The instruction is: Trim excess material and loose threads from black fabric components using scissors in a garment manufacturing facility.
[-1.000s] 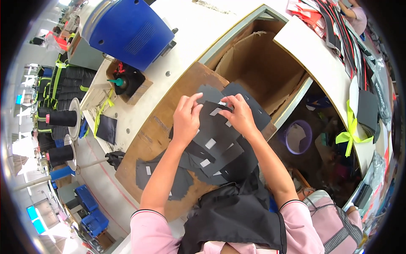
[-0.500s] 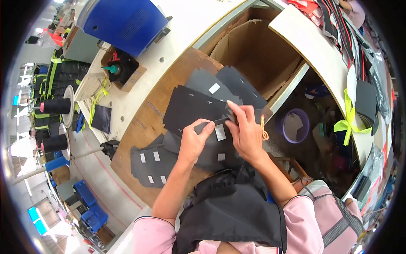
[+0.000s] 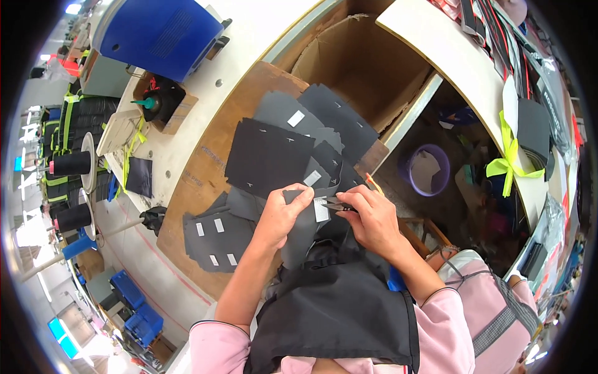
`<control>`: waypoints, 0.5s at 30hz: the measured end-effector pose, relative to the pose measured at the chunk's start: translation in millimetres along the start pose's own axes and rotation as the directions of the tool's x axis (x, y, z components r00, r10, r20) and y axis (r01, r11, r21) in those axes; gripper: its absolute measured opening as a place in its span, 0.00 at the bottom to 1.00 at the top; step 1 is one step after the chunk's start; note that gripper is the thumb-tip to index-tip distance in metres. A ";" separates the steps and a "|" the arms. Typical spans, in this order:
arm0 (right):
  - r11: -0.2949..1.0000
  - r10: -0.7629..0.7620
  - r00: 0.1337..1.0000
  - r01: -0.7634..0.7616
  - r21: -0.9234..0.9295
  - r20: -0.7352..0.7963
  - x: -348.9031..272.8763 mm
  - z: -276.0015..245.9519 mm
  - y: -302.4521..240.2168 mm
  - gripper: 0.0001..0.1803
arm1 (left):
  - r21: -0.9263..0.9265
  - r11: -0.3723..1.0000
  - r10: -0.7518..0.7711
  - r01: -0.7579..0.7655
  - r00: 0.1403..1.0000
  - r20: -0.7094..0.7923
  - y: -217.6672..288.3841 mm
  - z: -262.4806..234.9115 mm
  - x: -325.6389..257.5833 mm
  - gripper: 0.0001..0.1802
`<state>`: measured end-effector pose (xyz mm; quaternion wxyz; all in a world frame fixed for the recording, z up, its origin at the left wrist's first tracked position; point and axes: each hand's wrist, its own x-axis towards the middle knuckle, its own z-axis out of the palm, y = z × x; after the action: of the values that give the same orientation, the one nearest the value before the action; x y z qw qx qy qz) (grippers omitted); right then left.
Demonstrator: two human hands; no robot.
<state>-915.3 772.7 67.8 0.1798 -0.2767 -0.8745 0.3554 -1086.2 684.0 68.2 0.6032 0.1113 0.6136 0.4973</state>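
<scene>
Between thumb and fingers, my left hand [image 3: 279, 217] pinches the edge of a dark grey fabric piece [image 3: 300, 232]. A pair of thread snips [image 3: 334, 206] is in my closed right hand [image 3: 378, 223], with an orange cord loop [image 3: 374, 183] beside it. The blades point left, at the fabric by a white patch [image 3: 321, 210]. Whether they touch a thread is too small to tell. Beyond my hands lie a black fabric panel [image 3: 265, 153] and overlapping dark panels [image 3: 341, 121]. Grey panels with white patches [image 3: 208, 240] lie left of my left forearm.
The brown board [image 3: 205, 168] bears the panels. A cardboard box [image 3: 349, 56] stands open beyond it. At right is a purple-rimmed bin [image 3: 447, 171], below the white table [image 3: 430, 37]. A blue machine [image 3: 159, 37] and black thread cones [image 3: 71, 163] are at left.
The snips' blades now show in my right hand, which has come down toward the white patch. The fabric hangs lower between my hands, and the whole view has shifted slightly.
</scene>
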 end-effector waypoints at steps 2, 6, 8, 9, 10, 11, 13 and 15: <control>1.000 -0.003 0.999 0.005 0.028 -0.039 -2.6 0.0 0.9 0.15 | -0.033 0.998 -0.057 0.059 0.997 0.042 2.7 3.0 -1.1 0.11; 0.999 -0.006 0.995 0.009 0.037 -0.095 -9.8 3.3 5.5 0.14 | -0.004 0.996 -0.083 0.084 0.993 0.082 -5.1 1.3 2.2 0.10; 0.998 0.018 0.985 -0.008 0.059 -0.172 -14.9 6.3 5.2 0.14 | -0.048 0.986 -0.157 0.160 0.985 0.071 -2.7 4.1 0.1 0.10; 0.998 0.018 0.985 -0.008 0.061 -0.171 -15.8 5.5 3.1 0.14 | -0.048 0.986 -0.158 0.161 0.985 0.070 -3.5 4.7 0.2 0.10; 0.999 0.021 0.990 -0.014 0.046 -0.143 -16.1 3.5 -0.1 0.15 | -0.045 0.989 -0.138 0.142 0.987 0.076 -4.4 5.3 0.4 0.10; 0.999 0.029 0.993 -0.026 0.026 -0.117 -17.4 1.3 -2.2 0.15 | -0.041 0.991 -0.121 0.125 0.989 0.090 -5.1 7.0 0.8 0.10; 0.998 0.060 0.981 -0.052 0.047 -0.185 -20.2 10.2 6.8 0.15 | -0.048 0.988 -0.141 0.146 0.986 0.087 -5.3 9.1 1.3 0.10; 0.995 0.079 0.966 -0.062 0.079 -0.247 -17.8 11.9 7.5 0.15 | -0.058 0.985 -0.156 0.160 0.985 0.069 -5.9 6.5 2.5 0.10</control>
<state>-904.8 760.1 52.2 0.2854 -0.3437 -0.8214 0.3545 -1078.5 686.1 63.7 0.6633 0.0590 0.5847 0.4634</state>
